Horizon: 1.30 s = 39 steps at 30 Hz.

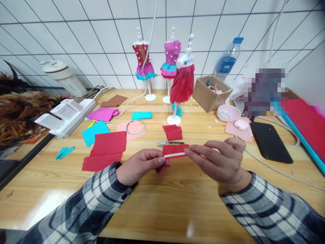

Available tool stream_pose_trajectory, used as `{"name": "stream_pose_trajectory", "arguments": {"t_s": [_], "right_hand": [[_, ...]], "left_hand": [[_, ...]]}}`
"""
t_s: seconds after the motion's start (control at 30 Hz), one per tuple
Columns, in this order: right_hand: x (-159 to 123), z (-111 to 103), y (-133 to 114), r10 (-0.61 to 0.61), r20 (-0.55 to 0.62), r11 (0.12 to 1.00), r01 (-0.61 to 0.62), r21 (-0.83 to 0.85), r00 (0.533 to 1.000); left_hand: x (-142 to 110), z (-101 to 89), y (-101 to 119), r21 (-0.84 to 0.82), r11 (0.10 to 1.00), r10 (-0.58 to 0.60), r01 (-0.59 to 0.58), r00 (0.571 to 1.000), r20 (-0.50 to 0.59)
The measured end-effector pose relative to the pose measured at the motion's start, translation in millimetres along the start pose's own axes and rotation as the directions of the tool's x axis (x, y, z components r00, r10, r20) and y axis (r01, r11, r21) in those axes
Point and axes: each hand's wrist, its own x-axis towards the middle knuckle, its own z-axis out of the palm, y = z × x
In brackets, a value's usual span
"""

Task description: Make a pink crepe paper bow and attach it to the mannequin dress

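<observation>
Between my two hands, above the table, is a small strip of red crepe paper with a white band along its lower edge. My left hand pinches its left end between thumb and fingers. At the right end, my right hand grips it with thumb and fingertips. Just behind the strip lie small thread snips, partly hidden by it. Beyond them rests a folded red paper piece. A larger red sheet lies to the left of my left hand.
Three small dress forms, one with a red skirt, stand at the back. A cardboard box, a pink dish and a black phone are on the right. A white power strip and a silver ring lie left.
</observation>
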Motion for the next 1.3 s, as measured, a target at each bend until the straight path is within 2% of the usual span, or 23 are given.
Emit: {"name": "stream_pose_trajectory", "arguments": {"t_s": [0.07, 0.13, 0.2, 0.23, 0.3, 0.4, 0.5, 0.63, 0.8, 1.0, 1.17, 1.3], "right_hand": [[4, 4, 1, 0.097, 0.093, 0.987, -0.107, 0.118, 0.991], [8, 5, -2, 0.229, 0.155, 0.937, -0.261, 0.234, 0.961], [13, 2, -9, 0.336, 0.110, 0.883, -0.353, 0.308, 0.935], [15, 0, -14, 0.354, 0.073, 0.869, -0.357, 0.343, 0.932], [18, -5, -26, 0.312, 0.053, 0.851, -0.303, 0.429, 0.949], [19, -7, -42, 0.222, 0.115, 0.819, -0.249, 0.517, 0.968], [16, -2, -46, 0.235, 0.155, 0.823, -0.281, 0.493, 0.960], [13, 2, -44, 0.264, 0.192, 0.816, -0.325, 0.479, 0.945], [13, -1, -44, 0.245, 0.159, 0.838, -0.291, 0.462, 0.956], [14, -2, -46, 0.246, 0.184, 0.873, -0.300, 0.383, 0.952], [15, -3, -49, 0.237, 0.203, 0.893, -0.295, 0.339, 0.950], [18, -3, -51, 0.296, 0.242, 0.850, -0.370, 0.374, 0.924]], "left_hand": [[0, -1.6, 3, 0.161, 0.984, 0.088, -0.079, 0.995, -0.046], [0, -1.7, 5, 0.344, 0.927, 0.197, -0.150, 0.975, -0.105], [0, 0.7, 6, 0.496, 0.844, 0.310, -0.203, 0.940, -0.143], [0, 3.1, 5, 0.543, 0.809, 0.355, -0.225, 0.924, -0.146], [0, 9.5, 3, 0.588, 0.764, 0.406, -0.265, 0.906, -0.119], [-1, 20.7, -1, 0.588, 0.744, 0.435, -0.317, 0.898, -0.066], [-2, 27.7, -4, 0.593, 0.724, 0.448, -0.352, 0.894, -0.017], [-3, 28.2, -4, 0.622, 0.681, 0.477, -0.387, 0.879, 0.025], [-3, 26.4, -3, 0.648, 0.643, 0.520, -0.409, 0.854, 0.024], [-4, 29.2, -5, 0.780, 0.461, 0.608, -0.423, 0.791, 0.070], [-4, 31.2, -7, 0.877, 0.319, 0.649, -0.360, 0.757, 0.075], [-4, 32.1, -9, 0.909, 0.240, 0.665, -0.341, 0.740, 0.102]]}}
